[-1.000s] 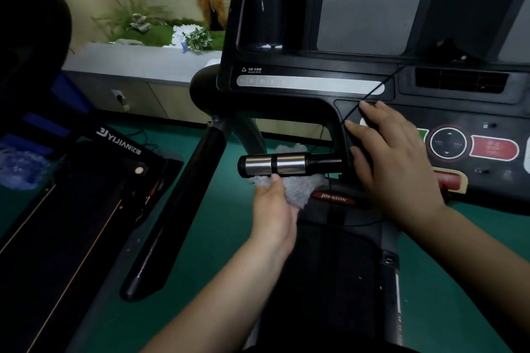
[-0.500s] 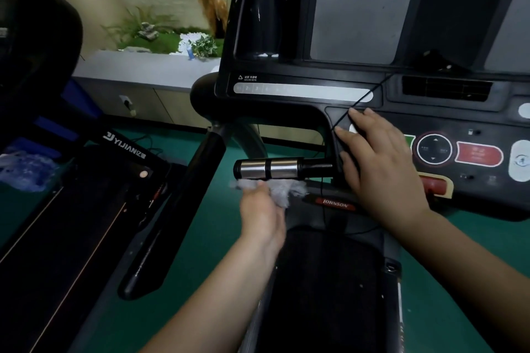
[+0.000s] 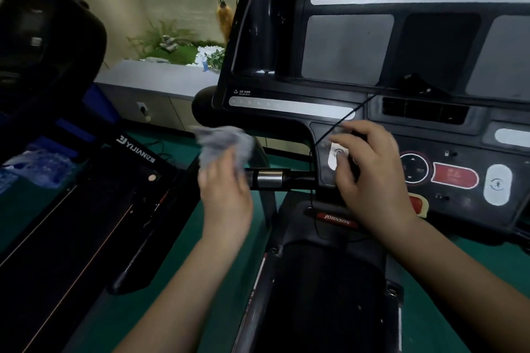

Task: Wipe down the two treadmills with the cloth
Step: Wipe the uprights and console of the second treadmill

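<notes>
My left hand (image 3: 225, 195) grips a grey cloth (image 3: 222, 144), raised and blurred just left of the silver handlebar grip (image 3: 269, 178) of the Johnson treadmill. That treadmill's black console (image 3: 401, 80) fills the upper right, and its belt (image 3: 324, 295) runs below. My right hand (image 3: 370, 178) rests with curled fingers on the console's left button panel, over a thin black cord (image 3: 344, 120). A second treadmill, marked YIJIAN (image 3: 86, 223), lies to the left with its dark belt and handrail.
Green floor (image 3: 223, 252) shows between the two treadmills. A grey ledge with cabinets (image 3: 155, 86) and plants (image 3: 177, 46) runs along the back wall. A dark rounded console (image 3: 43, 46) of the left treadmill looms at top left. Crumpled clear plastic (image 3: 34, 163) lies at far left.
My left hand has lifted the cloth from under the silver grip up to its left end. My right hand has curled slightly on the panel. The camera has tilted up.
</notes>
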Demonstrator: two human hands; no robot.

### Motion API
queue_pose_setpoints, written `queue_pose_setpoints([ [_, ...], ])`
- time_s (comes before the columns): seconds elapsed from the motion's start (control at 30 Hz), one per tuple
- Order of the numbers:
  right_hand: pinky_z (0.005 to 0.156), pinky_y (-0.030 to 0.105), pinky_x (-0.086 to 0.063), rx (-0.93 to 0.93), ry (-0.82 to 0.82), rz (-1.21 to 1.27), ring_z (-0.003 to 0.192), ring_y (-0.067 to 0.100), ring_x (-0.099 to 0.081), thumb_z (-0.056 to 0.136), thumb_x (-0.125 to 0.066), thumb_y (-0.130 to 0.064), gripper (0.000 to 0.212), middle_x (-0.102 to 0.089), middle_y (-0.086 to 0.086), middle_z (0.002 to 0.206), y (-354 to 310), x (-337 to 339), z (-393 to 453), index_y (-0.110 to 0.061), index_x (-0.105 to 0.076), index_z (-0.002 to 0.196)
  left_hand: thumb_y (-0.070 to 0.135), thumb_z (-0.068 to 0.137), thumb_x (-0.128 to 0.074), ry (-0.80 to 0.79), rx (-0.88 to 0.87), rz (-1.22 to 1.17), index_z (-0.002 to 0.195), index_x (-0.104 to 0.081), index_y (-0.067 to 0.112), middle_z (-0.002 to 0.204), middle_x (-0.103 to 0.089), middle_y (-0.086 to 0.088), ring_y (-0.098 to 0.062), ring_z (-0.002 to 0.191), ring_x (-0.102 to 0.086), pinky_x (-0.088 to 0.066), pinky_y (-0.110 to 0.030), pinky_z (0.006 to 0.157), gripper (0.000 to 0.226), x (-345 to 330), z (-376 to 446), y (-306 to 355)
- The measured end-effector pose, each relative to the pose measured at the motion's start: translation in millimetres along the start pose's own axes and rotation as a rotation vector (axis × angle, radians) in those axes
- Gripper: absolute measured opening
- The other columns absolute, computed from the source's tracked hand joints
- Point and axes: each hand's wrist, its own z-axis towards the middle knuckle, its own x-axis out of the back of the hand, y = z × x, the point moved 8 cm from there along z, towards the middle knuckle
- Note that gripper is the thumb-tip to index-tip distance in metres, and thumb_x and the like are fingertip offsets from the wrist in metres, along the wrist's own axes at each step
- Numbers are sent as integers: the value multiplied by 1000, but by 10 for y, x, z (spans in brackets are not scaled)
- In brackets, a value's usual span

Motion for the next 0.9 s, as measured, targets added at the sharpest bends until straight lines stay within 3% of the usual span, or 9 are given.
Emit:
queue_pose_setpoints([
  [0.03, 101, 17, -27, 8, 13, 3, 112, 27, -51, 82, -61, 1, 31, -56, 9, 120, -7, 30, 56, -10, -67, 111, 26, 95, -37, -75, -58, 167, 128, -51, 18, 121, -54, -3, -25, 114, -46, -38, -38, 100, 36, -155, -3, -4],
  [0.1, 99, 24, -30, 18, 2, -6, 112, 27, -51, 81, -62, -1, 31, -56, 8, 121, -1, 33, 194, -10, -65, 111, 38, 93, -33, -162, -169, 321, 128, -53, 21, 121, -55, -5, -28, 116, -45, -32, -48, 105, 44, -404, -57, 61],
  [0.33, 102, 42, -39, 51, -156, -106, 121, 27, -49, 81, -67, -17, 39, -55, 7, 126, 31, -231, 697, -13, -63, 120, 46, 97, -31, -286, -472, 353, 126, -55, 36, 107, -59, 5, -22, 96, -54, -40, -38, 86, 39, -549, 61, 408],
  [0.47, 103, 44, -40, 28, -223, -173, 121, 26, -49, 84, -65, -28, 44, -55, 4, 127, 61, -365, 892, -16, -59, 126, 42, 94, -38, -293, -370, 315, 122, -58, 39, 103, -58, 4, -22, 93, -57, -46, -38, 80, 34, -373, 315, -182],
  [0.6, 91, 40, -41, 44, -226, -297, 105, 27, -54, 85, -64, -36, 41, -60, 1, 111, 51, -467, 1009, -19, -61, 122, 22, 97, -52, -420, -159, -18, 118, -66, 36, 106, -56, 8, -5, 99, -54, -43, -28, 97, 28, -269, 578, -550],
  [0.67, 85, 39, -43, 38, -201, -305, 99, 28, -55, 85, -64, -36, 36, -60, 2, 104, 44, -478, 1066, -20, -64, 117, 18, 96, -55, -375, -126, -133, 110, -64, 45, 106, -58, 13, 5, 101, -54, -40, -13, 96, 32, -148, 749, -460],
  [0.73, 81, 38, -44, 31, -180, -315, 95, 28, -55, 85, -64, -37, 32, -60, 2, 100, 47, -481, 1106, -20, -66, 112, 14, 95, -57, -211, -165, -230, 107, -62, 48, 107, -59, 11, 10, 101, -52, -38, -4, 89, 36, 75, 971, -250],
  [0.83, 77, 38, -45, 23, -173, -352, 90, 26, -54, 86, -61, -39, 32, -60, 2, 98, 53, -497, 1107, -20, -66, 111, 16, 98, -50, 96, -305, -264, 123, -62, 23, 118, -54, 1, 20, 104, -42, -29, 1, 91, 29, 460, 1336, 119],
  [0.9, 75, 38, -47, 18, -156, -362, 87, 26, -54, 87, -60, -40, 33, -59, 2, 96, 64, -487, 1076, -20, -66, 112, 22, 99, -41, 149, -430, -177, 132, -55, 13, 123, -48, -2, 13, 112, -38, -26, -7, 101, 37, 484, 1561, 368],
])
